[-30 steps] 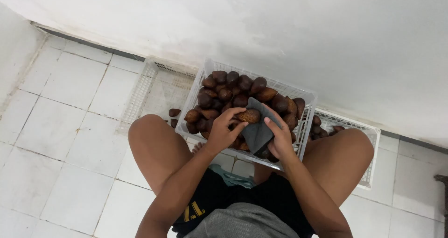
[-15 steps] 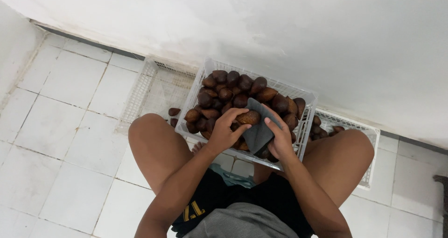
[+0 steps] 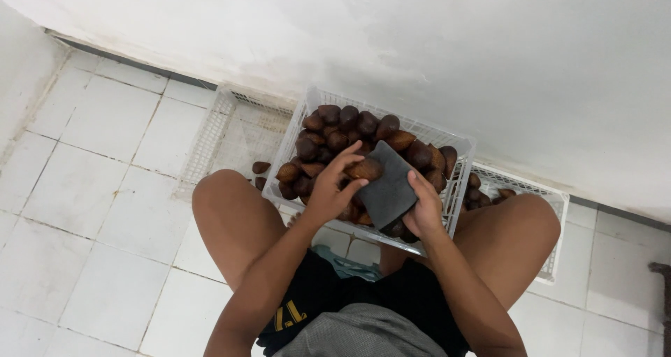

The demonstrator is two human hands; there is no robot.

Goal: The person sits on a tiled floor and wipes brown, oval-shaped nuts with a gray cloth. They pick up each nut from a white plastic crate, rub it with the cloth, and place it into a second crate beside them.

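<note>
A white tiled floor (image 3: 91,182) and a white plastered wall (image 3: 447,56) frame the scene, and a seated person's bare knees are spread to either side of the work. Against the wall three white latticed plastic crates are lined up: an empty one (image 3: 224,130) on the left, a middle crate (image 3: 300,130) heaped with brown scaly oval fruits (image 3: 335,130), and a third crate (image 3: 542,206) on the right, partly hidden behind the right knee, with a few of the same fruits (image 3: 479,193) in its near corner. Two loose fruits (image 3: 260,168) lie in the left crate, just beside the middle crate's wall.

Over the heap, one brown pointed fruit (image 3: 365,169) is gripped in the left hand (image 3: 332,193) — fingers closed around it, thumb beneath. A dark grey square cloth (image 3: 388,182) is held in the right hand (image 3: 423,210), fingers folded over its right edge, and the cloth is pressed against the fruit's right side.

The step in hand is judged to be the wiping of a single fruit's skin, taken from the full crate. For the next move, the fruit would need to be turned in the left fingers so that an unwiped face is brought to the cloth — a light grip is called for, since the skin looks rough and the tip pointed. Whether the wiped fruits are kept in the right crate cannot be told.
</note>
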